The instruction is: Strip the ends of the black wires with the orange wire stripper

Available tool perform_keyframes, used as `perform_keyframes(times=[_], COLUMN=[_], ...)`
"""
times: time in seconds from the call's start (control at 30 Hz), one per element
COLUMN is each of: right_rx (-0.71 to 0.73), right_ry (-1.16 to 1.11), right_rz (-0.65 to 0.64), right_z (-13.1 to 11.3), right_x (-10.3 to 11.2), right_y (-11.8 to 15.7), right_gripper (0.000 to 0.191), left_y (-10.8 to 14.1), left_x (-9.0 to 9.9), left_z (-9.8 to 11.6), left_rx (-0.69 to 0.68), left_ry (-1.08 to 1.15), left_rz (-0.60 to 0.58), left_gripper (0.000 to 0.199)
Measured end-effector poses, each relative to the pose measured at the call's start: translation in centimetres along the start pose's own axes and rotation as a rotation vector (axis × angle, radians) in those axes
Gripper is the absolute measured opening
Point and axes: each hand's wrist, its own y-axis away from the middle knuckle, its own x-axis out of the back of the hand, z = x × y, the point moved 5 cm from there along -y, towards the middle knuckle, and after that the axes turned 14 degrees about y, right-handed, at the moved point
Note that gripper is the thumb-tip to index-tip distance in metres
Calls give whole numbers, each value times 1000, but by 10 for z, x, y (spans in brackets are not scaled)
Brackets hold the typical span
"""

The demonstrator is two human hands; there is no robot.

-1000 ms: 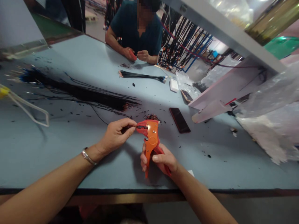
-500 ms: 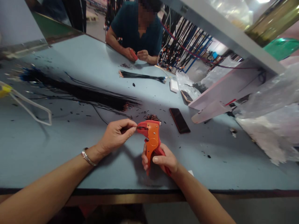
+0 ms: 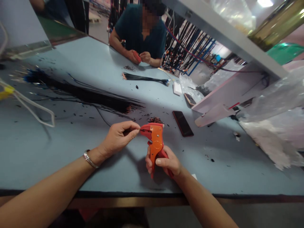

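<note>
A pale blue-grey tabletop [image 3: 71,167] strewn with dark clippings fills a workroom, where a worker's right hand [image 3: 166,161] wraps its fingers around the handles of an orange-and-red hand tool [image 3: 156,136], held up over the near side of the surface. The left hand [image 3: 120,137], a bracelet [image 3: 90,159] at its wrist, has thumb and forefinger pinched on a thin dark wire [image 3: 104,119] at the tool's nose. Just beyond the tool lies a small heap of trimmings [image 3: 155,120]; to the left stretches a long bundle of black wires [image 3: 90,96]. A red-edged phone [image 3: 182,123] rests to the right, near a white box [image 3: 177,88] and clear plastic bags [image 3: 273,126]. Across the table, a co-worker in a dark teal shirt [image 3: 133,22] grasps a red tool [image 3: 137,57] behind a smaller wire bundle [image 3: 146,77], with dark cables [image 3: 187,44] hanging in the background and a ceiling light [image 3: 265,3] above; any lettering is too small to read
</note>
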Motion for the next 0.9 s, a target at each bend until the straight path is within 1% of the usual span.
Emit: perform_keyframes(times=[0.13, 0.4, 0.53, 0.7, 0.9], right_rx=[3, 5, -19, -35, -24], right_ry=[0, -22, -46, -19, -20], right_rz=[-13, 0, 12, 39, 42], right_z=[-1, 1, 2, 1, 3], right_x=[-2, 4, 3, 3, 3], right_y=[1, -1, -1, 0, -1], right_gripper=[36, 40, 41, 40, 38], left_y=[0, 0, 0, 0, -1], left_x=[-1, 0, 0, 0, 1], left_z=[-1, 0, 0, 0, -2], left_rx=[-2, 21, 18, 28, 27], left_ry=[24, -7, -4, -13, -28], left_rz=[-15, 5, 8, 1, 2], left_gripper=[18, 17, 17, 17, 19])
